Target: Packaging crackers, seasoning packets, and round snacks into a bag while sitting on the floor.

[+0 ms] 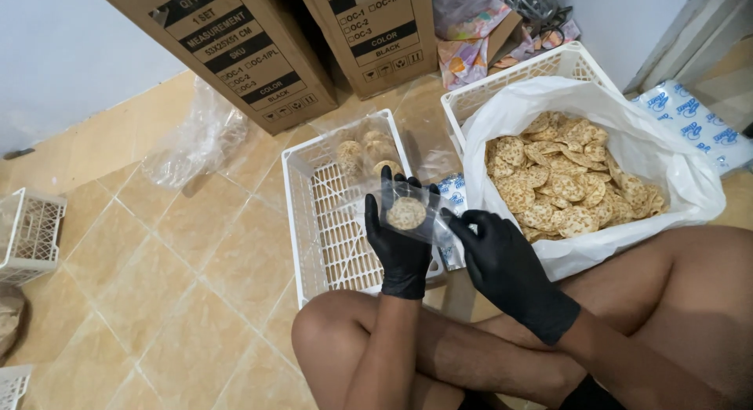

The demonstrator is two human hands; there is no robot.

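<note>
A: What are the hands doing?

B: Both wear black gloves. The left hand [401, 241] is closed around a clear bag [408, 210] with a round cracker [406, 213] inside, held up over the white crate [329, 222]. The right hand [502, 261] pinches the bag's right edge with its fingertips.

A: What is in the crate?

B: A few filled bags [369, 153] lie at its far end.

A: And the loose crackers?

B: They are heaped in a white plastic sack [674, 171] sitting in a second crate [502, 84] to the right, on the tiled floor [196, 261].
</note>
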